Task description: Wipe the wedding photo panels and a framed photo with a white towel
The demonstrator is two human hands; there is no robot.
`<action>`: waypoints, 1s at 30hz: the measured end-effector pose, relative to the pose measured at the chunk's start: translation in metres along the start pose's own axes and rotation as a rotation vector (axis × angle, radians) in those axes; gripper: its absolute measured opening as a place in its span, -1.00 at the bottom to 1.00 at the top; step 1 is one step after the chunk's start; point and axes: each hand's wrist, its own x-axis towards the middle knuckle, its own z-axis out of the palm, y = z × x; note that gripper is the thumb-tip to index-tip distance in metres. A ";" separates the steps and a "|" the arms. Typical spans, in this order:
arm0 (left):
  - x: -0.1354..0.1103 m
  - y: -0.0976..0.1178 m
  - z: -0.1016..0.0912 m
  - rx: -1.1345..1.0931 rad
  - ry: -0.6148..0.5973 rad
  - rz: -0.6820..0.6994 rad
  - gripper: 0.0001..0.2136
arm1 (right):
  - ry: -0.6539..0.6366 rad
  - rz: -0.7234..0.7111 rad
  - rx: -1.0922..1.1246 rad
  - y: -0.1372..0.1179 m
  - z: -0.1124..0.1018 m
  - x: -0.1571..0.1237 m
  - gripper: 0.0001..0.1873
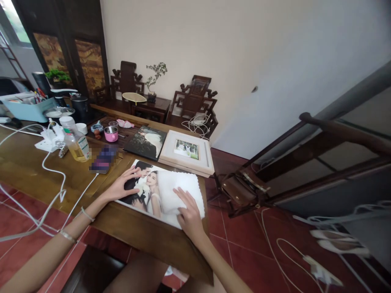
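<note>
1. A wedding photo panel [154,193] lies flat near the near right corner of the bench [131,232]; a white cloth [171,183] with a scalloped edge hides most of its right half.
2. The left hand [124,186] rests on the panel's left part with fingers spread, covering some of the print.
3. The right hand [188,209] lies on the cloth, fingers extended and slightly apart; its thumb is partly hidden.
4. Toward the bench's far right corner, a pale framed picture [187,149] sits just beside a dark photo panel [146,142].
5. Left of these, a phone [104,159] has a blurred screen.
6. A clear bottle [76,140] holds some yellowish liquid.
7. Nearer the far edge, a pink cup's [110,135] contents are hard to make out.
8. Farther left, a light-blue box [32,110] holds assorted small items, too small to tell.
</note>
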 end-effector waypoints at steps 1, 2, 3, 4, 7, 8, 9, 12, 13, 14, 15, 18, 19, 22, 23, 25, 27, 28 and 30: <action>0.000 0.001 0.000 0.004 -0.001 -0.003 -0.49 | 0.011 -0.002 0.007 0.000 0.000 0.000 -0.71; 0.000 0.001 0.000 0.006 0.000 -0.004 -0.49 | 0.023 -0.008 0.013 0.000 0.000 0.000 -0.71; 0.000 0.001 0.000 0.008 0.003 -0.003 -0.49 | 0.034 -0.015 0.018 0.000 0.000 0.001 -0.72; 0.000 0.000 0.000 0.010 0.006 -0.001 -0.50 | 0.040 -0.023 0.023 0.000 0.000 0.001 -0.72; 0.001 -0.002 0.001 0.013 0.012 0.012 -0.51 | 0.028 -0.029 0.022 0.003 0.001 0.001 -0.72; 0.001 -0.004 0.001 0.013 0.014 0.017 -0.51 | 0.017 -0.025 0.018 0.004 0.001 0.000 -0.73; 0.001 -0.005 0.002 0.013 0.015 0.023 -0.51 | 0.007 -0.019 0.012 0.005 0.002 0.000 -0.73; 0.001 -0.008 0.003 0.023 0.021 0.030 -0.50 | -0.010 -0.006 -0.005 0.007 0.003 0.000 -0.73; 0.000 -0.008 0.003 0.028 0.023 0.032 -0.49 | -0.014 -0.004 -0.010 0.007 0.003 0.000 -0.73; 0.000 -0.009 0.003 0.035 0.025 0.035 -0.48 | -0.019 -0.004 -0.014 0.007 0.003 0.000 -0.72; -0.001 -0.009 0.003 0.043 0.024 0.037 -0.48 | -0.025 -0.003 -0.019 0.008 0.003 0.000 -0.72; -0.002 -0.010 0.004 0.066 0.021 0.036 -0.47 | -0.041 0.002 -0.030 0.008 0.002 0.001 -0.72; -0.003 -0.010 0.004 0.070 0.023 0.038 -0.47 | -0.040 0.005 -0.034 0.007 0.002 0.002 -0.72; -0.002 -0.013 0.005 0.073 0.031 0.055 -0.46 | -0.040 0.012 -0.048 0.006 0.001 0.004 -0.71; -0.002 -0.014 0.005 0.073 0.036 0.060 -0.45 | -0.044 0.016 -0.054 0.005 0.000 0.005 -0.70; 0.000 -0.016 0.005 0.073 0.044 0.066 -0.43 | -0.058 0.023 -0.067 0.003 -0.001 0.005 -0.69; 0.001 -0.018 0.006 0.074 0.049 0.071 -0.40 | -0.066 0.027 -0.082 0.003 -0.002 0.003 -0.69; 0.001 -0.018 0.006 0.076 0.049 0.075 -0.40 | -0.069 0.027 -0.091 0.003 -0.003 0.003 -0.69; 0.002 -0.019 0.005 0.084 0.046 0.081 -0.39 | -0.076 0.022 -0.117 0.003 -0.005 0.004 -0.70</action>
